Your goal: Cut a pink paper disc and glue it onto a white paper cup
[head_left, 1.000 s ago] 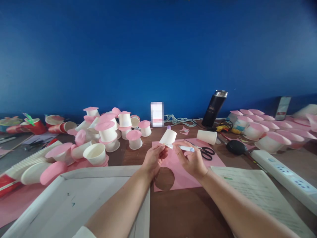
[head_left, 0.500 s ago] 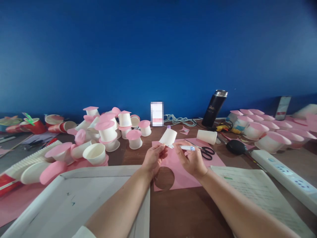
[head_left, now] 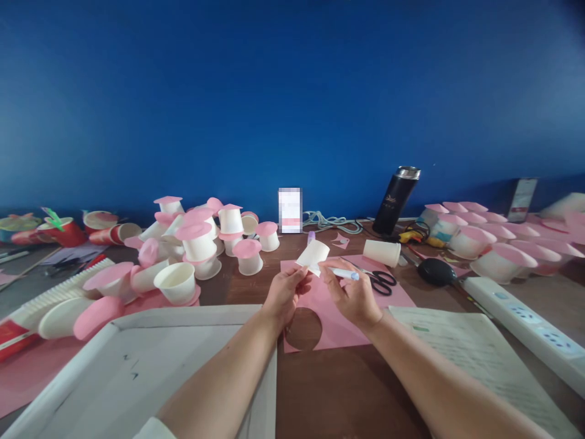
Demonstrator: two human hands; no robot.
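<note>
My left hand [head_left: 287, 294] pinches a small curved piece of white paper [head_left: 313, 254] by its lower edge. Closed around a slim white pen with a pale blue end [head_left: 345, 274], my right hand [head_left: 354, 299] keeps its fingertips close to the paper's lower right corner. The pen's tip is too small to make out. Below both hands lies a pink paper sheet [head_left: 338, 323] with a round hole cut in it. Black-handled scissors [head_left: 382, 282] rest on that sheet, right of my right hand. A small purple-topped object [head_left: 311, 236] shows just behind the white paper.
Paper cups with pink discs [head_left: 196, 244] crowd the left; more such cups [head_left: 505, 259] stand at right. A white cup [head_left: 382, 252] lies on its side near a black bottle [head_left: 395, 201]. A power strip [head_left: 525, 317], written sheet [head_left: 475, 360] and white tray [head_left: 183, 366] flank my arms.
The white paper has tilted and shifted slightly right and down in my left hand. My right hand and the pen have barely moved.
</note>
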